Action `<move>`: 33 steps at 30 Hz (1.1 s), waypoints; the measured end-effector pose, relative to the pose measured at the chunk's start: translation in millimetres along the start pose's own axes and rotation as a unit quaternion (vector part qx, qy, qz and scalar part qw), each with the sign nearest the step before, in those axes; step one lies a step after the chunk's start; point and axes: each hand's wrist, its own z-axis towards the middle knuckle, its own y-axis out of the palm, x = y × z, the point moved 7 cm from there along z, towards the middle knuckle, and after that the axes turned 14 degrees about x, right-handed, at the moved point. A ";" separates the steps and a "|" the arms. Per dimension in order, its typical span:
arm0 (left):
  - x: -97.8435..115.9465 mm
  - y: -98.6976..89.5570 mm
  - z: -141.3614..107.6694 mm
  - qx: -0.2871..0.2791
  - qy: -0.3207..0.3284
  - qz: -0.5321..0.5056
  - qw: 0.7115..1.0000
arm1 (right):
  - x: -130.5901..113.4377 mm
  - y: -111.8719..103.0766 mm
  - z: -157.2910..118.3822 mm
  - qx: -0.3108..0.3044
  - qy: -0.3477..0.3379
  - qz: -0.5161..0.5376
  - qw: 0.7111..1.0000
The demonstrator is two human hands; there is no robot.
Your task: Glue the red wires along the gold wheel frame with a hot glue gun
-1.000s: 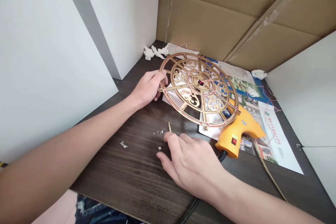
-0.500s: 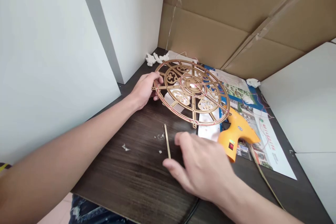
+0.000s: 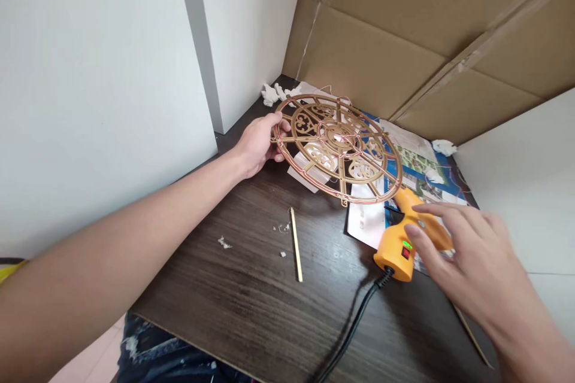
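Observation:
My left hand grips the left rim of a round openwork wooden disc, its thumb on top and its fingers underneath. Red thread or wire runs along the disc's rings, and the disc is held tilted above the table. My right hand hovers over an orange glue gun, thumb and fingers apart. The glue gun lies on its side with a green light and a red switch on its handle. A thin wooden stick rests on the table between my arms.
Printed sheets lie under the disc and glue gun. A black cord runs from the gun to the table's front edge. Crumpled tissues sit by the white panel. Cardboard stands behind. Glue scraps dot the dark table.
My right hand has moved right, away from beside the wooden stick to over the glue gun. The left hand keeps its hold on the disc. The view has shifted slightly.

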 end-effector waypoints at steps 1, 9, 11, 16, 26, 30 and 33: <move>-0.6 0.4 0.5 -0.002 0.001 -0.001 1.000 | -4.7 6.5 -2.2 -0.005 -0.039 0.023 0.999; -1.2 1.7 1.0 -0.014 0.013 0.007 1.000 | -7.6 31.5 -9.2 -0.046 -0.065 0.142 0.987; -0.6 1.8 0.9 -0.015 0.017 0.008 1.000 | -6.4 30.7 -6.8 -0.039 -0.063 0.176 0.982; 1.4 -0.3 -0.9 0.014 0.002 -0.003 1.000 | -6.2 20.0 -12.7 -0.017 -0.069 0.226 0.972; 5.5 -0.6 -4.9 0.038 -0.015 -0.030 0.999 | -1.6 1.4 -30.7 0.018 -0.101 0.299 0.949; 6.1 1.3 -6.4 0.037 -0.014 -0.029 0.999 | -3.7 1.6 -27.8 0.010 -0.086 0.292 0.952; 7.0 1.6 -7.7 0.039 -0.012 -0.030 0.999 | -3.3 1.0 -26.3 0.003 -0.067 0.277 0.958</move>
